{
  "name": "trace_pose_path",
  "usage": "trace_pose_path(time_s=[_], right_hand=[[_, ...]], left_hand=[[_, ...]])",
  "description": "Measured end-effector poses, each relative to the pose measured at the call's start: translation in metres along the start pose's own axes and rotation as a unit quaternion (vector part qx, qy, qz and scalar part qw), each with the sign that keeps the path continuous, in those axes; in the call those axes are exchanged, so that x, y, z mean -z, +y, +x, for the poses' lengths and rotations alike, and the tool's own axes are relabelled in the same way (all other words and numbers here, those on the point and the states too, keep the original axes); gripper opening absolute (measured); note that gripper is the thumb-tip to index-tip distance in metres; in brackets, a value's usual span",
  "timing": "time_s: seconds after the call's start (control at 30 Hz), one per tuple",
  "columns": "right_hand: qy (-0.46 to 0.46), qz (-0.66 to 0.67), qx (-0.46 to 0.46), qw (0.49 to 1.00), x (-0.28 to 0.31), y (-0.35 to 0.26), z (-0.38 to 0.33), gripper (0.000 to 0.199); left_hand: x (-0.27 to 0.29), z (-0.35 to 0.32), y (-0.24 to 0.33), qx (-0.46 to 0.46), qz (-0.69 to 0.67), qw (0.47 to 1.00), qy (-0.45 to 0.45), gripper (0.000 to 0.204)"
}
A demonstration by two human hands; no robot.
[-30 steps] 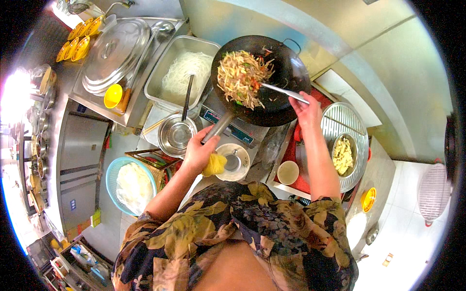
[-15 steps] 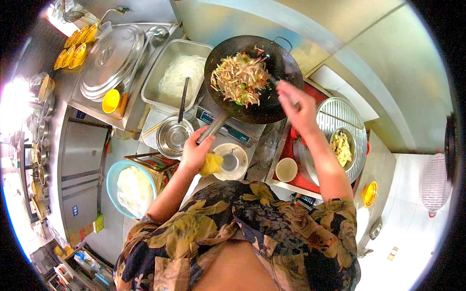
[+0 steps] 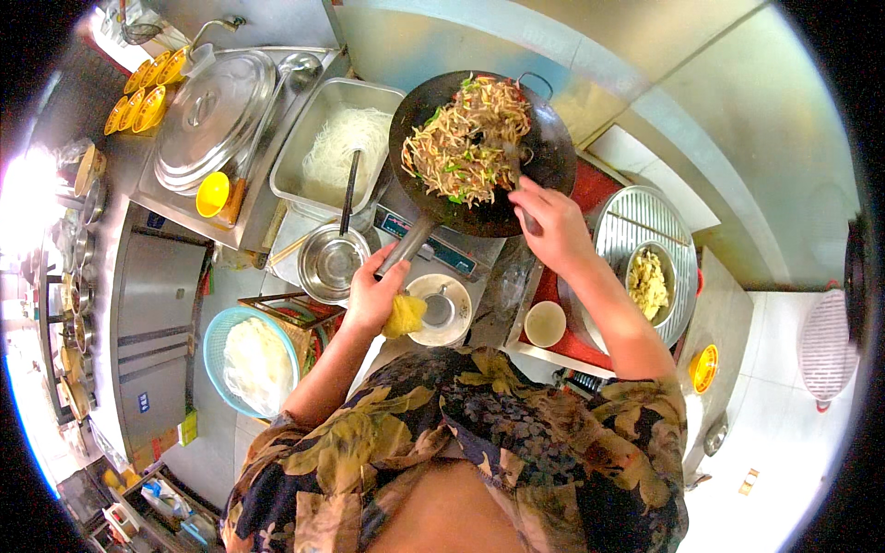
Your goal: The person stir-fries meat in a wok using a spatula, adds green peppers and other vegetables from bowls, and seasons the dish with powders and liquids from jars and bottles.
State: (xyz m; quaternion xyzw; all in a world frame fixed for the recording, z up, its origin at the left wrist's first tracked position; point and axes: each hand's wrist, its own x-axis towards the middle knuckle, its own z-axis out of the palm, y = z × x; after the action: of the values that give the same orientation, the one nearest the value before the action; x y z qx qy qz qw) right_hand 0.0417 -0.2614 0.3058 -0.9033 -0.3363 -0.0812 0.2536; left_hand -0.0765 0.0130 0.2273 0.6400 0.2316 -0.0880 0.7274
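Black round steel wok [image 3: 544, 157], loaded with stir-fried noodles and greens [image 3: 466, 138], sits on the burner. Left hand [image 3: 373, 295] is clenched on its handle through a yellow cloth [image 3: 404, 315]. Right hand [image 3: 551, 226] is closed around a metal spatula [image 3: 516, 175] buried in the noodles. Recommended: steady the wok, turn from underneath.

A stainless steel counter [image 3: 138, 304] carried a rectangular steel tray of white noodles [image 3: 336, 147], a large domed pot lid [image 3: 214, 118], a small steel bowl [image 3: 332, 263], and a blue basket [image 3: 247, 359] beside it.
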Motion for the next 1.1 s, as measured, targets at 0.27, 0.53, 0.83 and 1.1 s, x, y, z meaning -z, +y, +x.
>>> trace_pose_path(time_s=[0.27,0.53,0.83,1.1], right_hand=[[-0.019,0.028,0.040,0.999,-0.009,-0.008,-0.017,0.024],[0.209,0.185,-0.300,0.912,0.063,0.035,0.009,0.022],[0.324,0.551,-0.328,0.696,-0.016,0.116,0.020,0.020],[0.055,0.101,-0.032,0.993,0.020,-0.026,-0.004,0.023]], left_hand=[[-0.002,0.001,0.004,-0.012,0.027,0.999,-0.015,0.043],[0.007,0.005,0.001,-0.026,0.041,0.999,0.010,0.041],[0.028,0.032,0.022,-0.020,0.042,0.999,-0.019,0.040],[0.041,0.042,0.021,-0.031,0.048,0.998,-0.018,0.039]])
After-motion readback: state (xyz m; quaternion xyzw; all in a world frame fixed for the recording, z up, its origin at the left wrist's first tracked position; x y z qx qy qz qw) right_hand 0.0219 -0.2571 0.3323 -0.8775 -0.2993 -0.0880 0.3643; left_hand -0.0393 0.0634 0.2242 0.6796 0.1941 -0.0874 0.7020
